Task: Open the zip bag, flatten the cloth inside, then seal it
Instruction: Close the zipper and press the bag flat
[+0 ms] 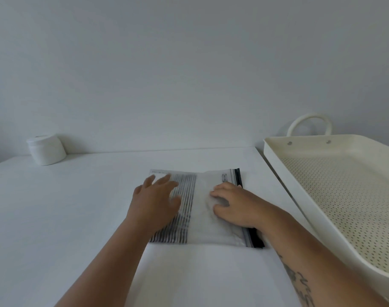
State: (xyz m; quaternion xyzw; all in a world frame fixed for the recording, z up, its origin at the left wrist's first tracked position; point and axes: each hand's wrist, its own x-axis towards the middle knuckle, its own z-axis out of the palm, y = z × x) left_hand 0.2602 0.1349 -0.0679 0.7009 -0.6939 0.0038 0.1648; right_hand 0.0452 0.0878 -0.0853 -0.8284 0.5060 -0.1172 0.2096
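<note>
A clear zip bag (213, 231) lies flat on the white table (56, 207), its dark zip strip (254, 238) along the right edge. Inside it a pale cloth (202, 191) shows through the plastic, and the bag's left half carries black stripes (184, 209). My left hand (153, 202) rests palm down on the striped part, fingers spread. My right hand (233, 204) presses on the right half, next to the zip strip, fingers curled slightly on the plastic. Whether the zip is closed cannot be told.
A cream perforated tray (335, 187) with a loop handle (308, 122) stands at the right, close to the bag's zip edge. A white lidded jar (46, 149) sits at the back left by the wall.
</note>
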